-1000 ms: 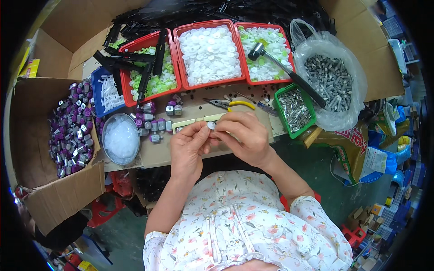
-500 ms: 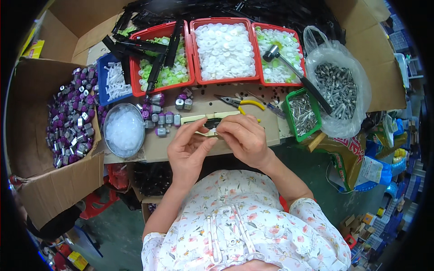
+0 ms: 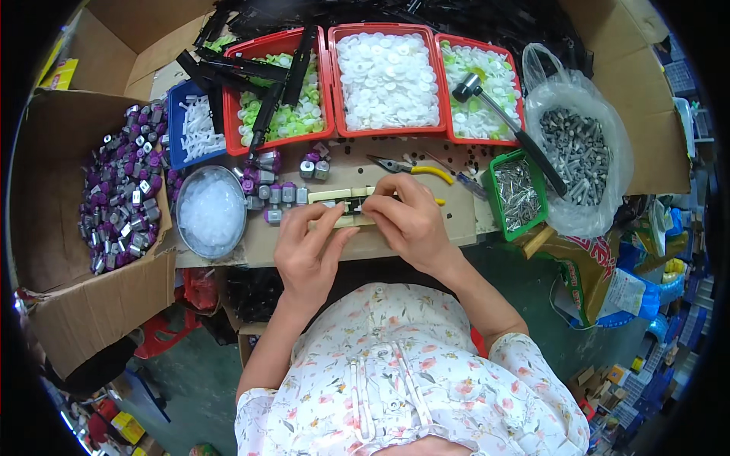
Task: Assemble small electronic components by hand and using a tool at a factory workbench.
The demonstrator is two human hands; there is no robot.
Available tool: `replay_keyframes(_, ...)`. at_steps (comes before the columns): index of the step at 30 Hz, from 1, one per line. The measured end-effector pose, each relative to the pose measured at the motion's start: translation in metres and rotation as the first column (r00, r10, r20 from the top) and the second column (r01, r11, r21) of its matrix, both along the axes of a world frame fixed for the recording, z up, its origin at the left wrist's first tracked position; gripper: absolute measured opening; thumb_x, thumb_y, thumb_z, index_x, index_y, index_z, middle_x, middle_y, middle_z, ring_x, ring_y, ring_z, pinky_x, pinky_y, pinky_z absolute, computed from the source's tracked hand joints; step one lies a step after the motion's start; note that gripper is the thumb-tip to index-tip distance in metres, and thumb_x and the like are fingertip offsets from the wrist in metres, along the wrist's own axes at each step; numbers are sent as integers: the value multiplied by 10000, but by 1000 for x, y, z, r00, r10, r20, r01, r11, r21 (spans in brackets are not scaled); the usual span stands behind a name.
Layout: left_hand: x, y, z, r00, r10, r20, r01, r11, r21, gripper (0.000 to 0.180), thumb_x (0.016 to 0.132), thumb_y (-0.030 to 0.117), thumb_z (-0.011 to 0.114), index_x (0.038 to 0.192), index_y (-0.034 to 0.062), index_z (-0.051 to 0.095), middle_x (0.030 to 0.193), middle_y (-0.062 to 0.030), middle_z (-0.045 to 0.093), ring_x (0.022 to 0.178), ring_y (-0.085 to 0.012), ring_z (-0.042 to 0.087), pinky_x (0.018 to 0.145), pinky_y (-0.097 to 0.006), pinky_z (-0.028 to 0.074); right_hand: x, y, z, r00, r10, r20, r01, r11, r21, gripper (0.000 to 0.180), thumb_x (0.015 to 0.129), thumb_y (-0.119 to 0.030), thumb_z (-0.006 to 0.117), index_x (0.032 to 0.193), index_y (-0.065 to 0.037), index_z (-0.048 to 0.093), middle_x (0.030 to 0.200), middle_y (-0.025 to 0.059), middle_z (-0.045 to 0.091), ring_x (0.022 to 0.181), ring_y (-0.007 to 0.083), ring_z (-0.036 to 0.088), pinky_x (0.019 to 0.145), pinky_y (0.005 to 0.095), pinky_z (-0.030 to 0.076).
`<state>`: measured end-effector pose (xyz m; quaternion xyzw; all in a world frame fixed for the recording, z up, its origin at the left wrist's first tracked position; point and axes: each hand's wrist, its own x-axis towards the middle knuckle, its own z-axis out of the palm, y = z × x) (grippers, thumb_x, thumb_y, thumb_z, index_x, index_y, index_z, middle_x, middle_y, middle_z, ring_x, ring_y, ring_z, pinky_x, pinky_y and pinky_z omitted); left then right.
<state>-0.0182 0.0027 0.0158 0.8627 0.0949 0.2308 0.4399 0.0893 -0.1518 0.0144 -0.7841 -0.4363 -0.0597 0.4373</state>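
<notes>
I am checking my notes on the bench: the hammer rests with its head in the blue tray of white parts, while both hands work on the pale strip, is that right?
Not quite. In the head view the hammer rests with its head in the right-hand red tray of white parts, not the blue tray. The left hand and right hand do work on the pale strip.

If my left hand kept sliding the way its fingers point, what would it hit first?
The left hand points up and right, so probably the pale yellow strip it already touches, then the yellow-handled pliers; depth is unclear.
</notes>
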Motion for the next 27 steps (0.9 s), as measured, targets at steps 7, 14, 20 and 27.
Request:
replay_keyframes(7,-5,-1,-16,985,-96,145,43,942,333,381,710,10,798,1079,35,708,1010,-108,623,952,-307,581,756,-396,506,3,9,-4,998,32,-50,-39,990,-134,137,768,-35,702,896,-39,654,915,91,553,852,265,579,718,377,423)
replay_keyframes(14,-6,-1,-29,978,-134,162,49,893,447,345,723,68,778,1059,38,706,1064,-111,618,992,-297,583,787,-401,496,0,13,4,997,25,72,-6,970,-244,160,760,-32,697,912,-42,648,933,81,556,874,267,579,729,383,421)
replay_keyframes(20,-8,0,-32,980,-148,134,70,884,463,331,733,64,764,1058,45,704,1088,-105,615,1011,-297,578,804,-395,487,1,12,4,993,82,89,-58,968,-245,177,746,-32,708,911,-46,647,933,69,561,864,255,578,738,378,416)
replay_keyframes(27,-6,1,-32,980,-160,121,77,859,506,363,705,43,774,1060,45,699,1093,-93,611,1018,-292,570,809,-388,485,-3,14,6,992,46,121,-12,964,-267,192,718,-41,714,900,-56,654,915,64,562,855,244,574,724,372,398)
